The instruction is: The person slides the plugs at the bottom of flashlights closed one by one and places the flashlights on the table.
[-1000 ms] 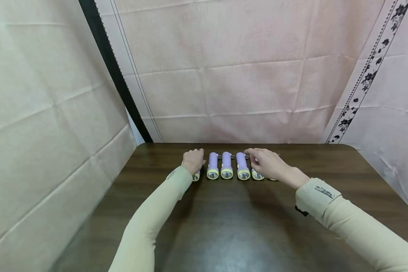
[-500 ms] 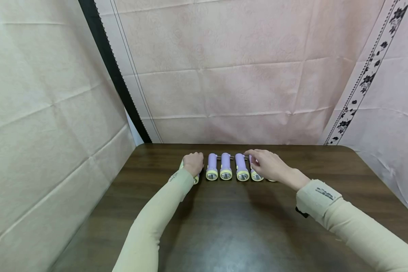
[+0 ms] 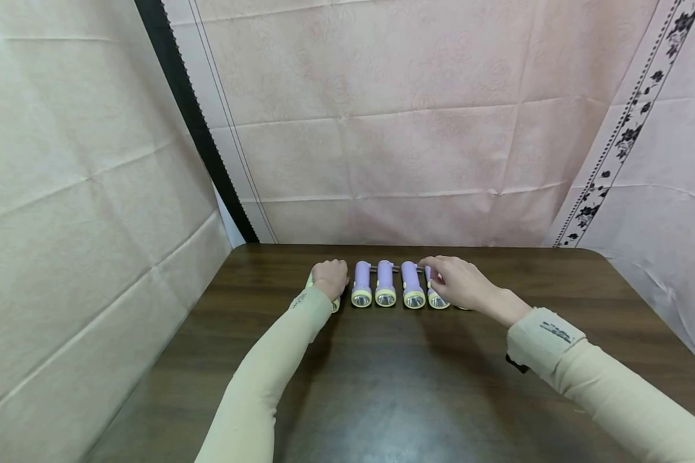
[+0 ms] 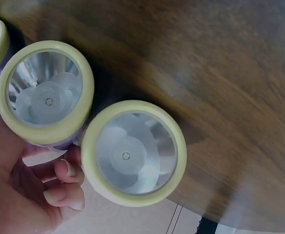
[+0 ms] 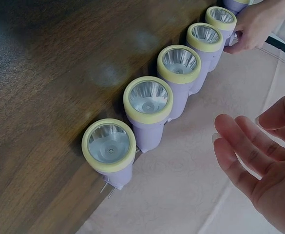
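A row of several purple flashlights with pale yellow rims lies on the wooden table, lenses toward me. My left hand (image 3: 330, 279) is at the row's left end, curled fingers around the body of one flashlight (image 4: 45, 133). Its fingertips (image 4: 66, 195) show between that one and the leftmost flashlight (image 4: 132, 200), which my hand mostly hides in the head view. My right hand (image 3: 457, 280) hovers over the right end with relaxed, bent fingers holding nothing. Below it sit a flashlight (image 3: 438, 299) and the rightmost flashlight (image 5: 108, 146), with two thin metal prongs at its tail.
Between the hands, three flashlights (image 3: 385, 283) stand side by side with narrow gaps. The dark brown table (image 3: 382, 386) ends just behind the row. Pale cloth curtains (image 3: 417, 148) hang beyond it and at both sides.
My left hand and its flashlight shift slightly toward me, then a little to the right. The right hand stays nearly still over the row.
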`<state>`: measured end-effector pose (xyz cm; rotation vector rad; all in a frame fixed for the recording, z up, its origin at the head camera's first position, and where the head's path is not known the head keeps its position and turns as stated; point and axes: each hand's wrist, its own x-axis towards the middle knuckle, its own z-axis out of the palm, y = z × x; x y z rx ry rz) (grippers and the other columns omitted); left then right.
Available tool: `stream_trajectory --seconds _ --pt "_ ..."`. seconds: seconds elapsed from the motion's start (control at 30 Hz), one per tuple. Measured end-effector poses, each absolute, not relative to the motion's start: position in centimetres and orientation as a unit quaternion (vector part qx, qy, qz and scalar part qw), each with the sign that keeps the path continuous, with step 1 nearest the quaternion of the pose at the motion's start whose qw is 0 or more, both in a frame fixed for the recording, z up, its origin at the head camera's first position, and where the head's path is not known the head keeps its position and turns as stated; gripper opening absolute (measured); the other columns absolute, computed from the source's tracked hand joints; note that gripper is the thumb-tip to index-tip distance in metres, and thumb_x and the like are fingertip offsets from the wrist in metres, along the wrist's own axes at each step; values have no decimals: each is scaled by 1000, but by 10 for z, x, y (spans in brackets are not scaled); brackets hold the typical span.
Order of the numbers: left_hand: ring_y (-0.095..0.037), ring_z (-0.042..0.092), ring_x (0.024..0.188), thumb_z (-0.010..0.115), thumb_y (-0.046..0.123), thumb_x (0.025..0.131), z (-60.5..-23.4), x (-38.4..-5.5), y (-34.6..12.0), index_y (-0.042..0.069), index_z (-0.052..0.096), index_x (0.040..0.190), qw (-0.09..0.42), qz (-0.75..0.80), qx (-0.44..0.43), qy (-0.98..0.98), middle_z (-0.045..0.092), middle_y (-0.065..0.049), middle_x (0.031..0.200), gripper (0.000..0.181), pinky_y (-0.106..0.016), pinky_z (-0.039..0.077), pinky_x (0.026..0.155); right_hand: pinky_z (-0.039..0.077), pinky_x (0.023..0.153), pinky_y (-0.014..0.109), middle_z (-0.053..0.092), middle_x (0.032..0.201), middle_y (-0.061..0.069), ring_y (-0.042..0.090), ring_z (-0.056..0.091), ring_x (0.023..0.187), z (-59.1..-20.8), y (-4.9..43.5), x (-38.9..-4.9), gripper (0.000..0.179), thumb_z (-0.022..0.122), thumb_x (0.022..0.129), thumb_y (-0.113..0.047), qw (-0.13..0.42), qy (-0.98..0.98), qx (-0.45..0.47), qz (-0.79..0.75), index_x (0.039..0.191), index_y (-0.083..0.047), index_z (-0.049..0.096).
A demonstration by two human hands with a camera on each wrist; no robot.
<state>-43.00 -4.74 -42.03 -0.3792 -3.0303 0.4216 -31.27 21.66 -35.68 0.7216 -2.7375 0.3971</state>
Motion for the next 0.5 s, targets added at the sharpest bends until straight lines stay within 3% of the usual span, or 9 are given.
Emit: stream_trajectory --seconds 0.1,0.27,0.5 --pt "-20 70 87 52 40 98 -420 -431 -45 12 62 121 43 144 -123 -981 71 -6 107 38 -40 55 61 38 53 25 60 78 -4 9 49 65 -356 218 -312 35 59 85 -5 138 -949 248 137 120 -8 63" --pt "-24 69 93 50 20 98 -413 -430 -34 8 62 118 80 100 -136 -982 69 -12 108 26 -43 57 68 38 54 26 59 77 -4 10 49 65 -355 220 -312 35 58 84 -4 141 -949 248 136 118 -9 64" --pt "-34 66 99 49 21 98 -410 -429 -17 4 53 123 49 -45 -139 -988 64 -18 114 31 -45 55 78 38 55 26 59 78 -3 10 50 66 -356 220 -313 34 57 83 -4 139 -950 247 134 116 -8 65"
